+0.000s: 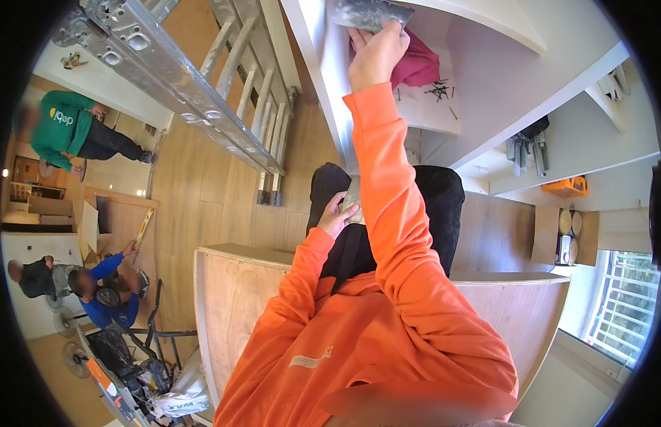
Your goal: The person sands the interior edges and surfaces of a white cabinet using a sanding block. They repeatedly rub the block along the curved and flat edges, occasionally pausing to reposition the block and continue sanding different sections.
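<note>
My right hand [378,53] reaches up into a white cabinet [496,58] and grips a flat grey tool [370,13] smeared with white; its exact kind is unclear. Just behind the hand, a crumpled dark pink cloth [416,61] lies on the cabinet shelf [416,115]. Several dark screws or nails [440,91] are scattered beside the cloth. Low between my knees, my left hand [336,216] holds a flat, dusty grey-beige piece [354,200], partly hidden by my right sleeve.
An aluminium ladder [192,80] stands to the left. Curved plywood-sided furniture [245,267] flanks me. One person in green [63,125] stands far left; another in blue [103,299] holds a spirit level [143,227]. An orange case [565,187] and cans in a carton [544,235] are at right.
</note>
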Tool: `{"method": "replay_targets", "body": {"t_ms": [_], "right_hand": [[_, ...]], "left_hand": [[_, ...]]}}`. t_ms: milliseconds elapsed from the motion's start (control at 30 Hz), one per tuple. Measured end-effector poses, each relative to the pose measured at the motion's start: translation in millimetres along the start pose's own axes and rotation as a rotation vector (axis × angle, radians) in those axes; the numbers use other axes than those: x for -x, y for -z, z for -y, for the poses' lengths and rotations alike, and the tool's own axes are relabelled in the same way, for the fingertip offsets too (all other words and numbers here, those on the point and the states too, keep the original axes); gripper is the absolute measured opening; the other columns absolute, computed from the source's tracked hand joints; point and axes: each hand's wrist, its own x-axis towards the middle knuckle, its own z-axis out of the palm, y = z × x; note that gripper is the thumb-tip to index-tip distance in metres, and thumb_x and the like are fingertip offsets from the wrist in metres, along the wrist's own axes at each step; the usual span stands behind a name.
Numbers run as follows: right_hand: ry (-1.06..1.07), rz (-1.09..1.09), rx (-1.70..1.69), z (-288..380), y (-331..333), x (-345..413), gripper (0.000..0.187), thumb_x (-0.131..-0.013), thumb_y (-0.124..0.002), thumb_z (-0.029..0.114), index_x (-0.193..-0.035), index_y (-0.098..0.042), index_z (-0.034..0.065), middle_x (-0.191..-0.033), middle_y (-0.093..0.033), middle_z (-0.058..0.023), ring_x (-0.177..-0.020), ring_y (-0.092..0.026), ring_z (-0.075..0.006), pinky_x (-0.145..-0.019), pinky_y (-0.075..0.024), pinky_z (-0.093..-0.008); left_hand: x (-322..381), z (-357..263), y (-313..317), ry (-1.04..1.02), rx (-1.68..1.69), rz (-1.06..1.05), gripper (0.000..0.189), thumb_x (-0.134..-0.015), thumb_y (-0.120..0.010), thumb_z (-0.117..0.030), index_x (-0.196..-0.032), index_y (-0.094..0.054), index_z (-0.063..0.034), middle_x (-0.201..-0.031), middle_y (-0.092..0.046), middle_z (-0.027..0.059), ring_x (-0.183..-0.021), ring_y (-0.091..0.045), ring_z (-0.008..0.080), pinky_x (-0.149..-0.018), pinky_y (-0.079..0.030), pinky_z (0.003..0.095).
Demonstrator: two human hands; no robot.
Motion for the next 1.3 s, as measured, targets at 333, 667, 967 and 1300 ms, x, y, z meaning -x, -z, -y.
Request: {"method": "replay_targets", "body": {"t_ms": [333,667,967,1300], "right_hand": [[-0.015,0.312,-0.098,-36,-10,-12,0.023,-0.101,-0.056,0.019,-0.120,-0.055,0.0056,-0.104,-0.061,-0.0046,-0.090,-0.060,-0.0150,-0.077,-0.0485,-0.0315],[-0.004,0.223,-0.017,-45,-33,-4,0.020,-0.103,-0.043,0.021,-0.111,-0.054,0.0075,-0.106,-0.060,-0.0052,-0.097,-0.056,-0.0187,-0.085,-0.0456,-0.0372],[-0.046,0.267,-0.348,-5,-7,-41,0.018,-0.099,-0.046,0.014,-0.097,-0.060,0.0037,-0.094,-0.061,-0.0064,-0.087,-0.057,-0.0173,-0.077,-0.0465,-0.0359],[0.009,0.219,-0.370,77,25,-62,0.020,-0.099,-0.046,0.012,-0.107,-0.060,0.0006,-0.105,-0.062,-0.0098,-0.096,-0.060,-0.0222,-0.085,-0.0510,-0.0392]], "left_hand": [[0,7,-2,-0.069,0.003,-0.032,0.039,-0.097,-0.067,-0.003,-0.133,-0.051,-0.0069,-0.117,-0.068,0.0067,-0.106,-0.068,0.0162,-0.092,-0.058,0.0329],[-27,34,34,0.056,0.017,-0.035,0.044,-0.096,-0.066,-0.001,-0.136,-0.049,-0.0079,-0.113,-0.067,0.0045,-0.095,-0.067,0.0128,-0.082,-0.058,0.0295],[-7,12,8,-0.031,-0.132,-0.058,0.041,-0.095,-0.070,-0.005,-0.132,-0.051,-0.0070,-0.116,-0.069,0.0075,-0.104,-0.068,0.0151,-0.090,-0.058,0.0324],[-13,10,4,0.017,-0.182,-0.088,0.041,-0.095,-0.071,-0.005,-0.131,-0.053,-0.0083,-0.113,-0.068,0.0065,-0.101,-0.068,0.0148,-0.088,-0.059,0.0332]]}}
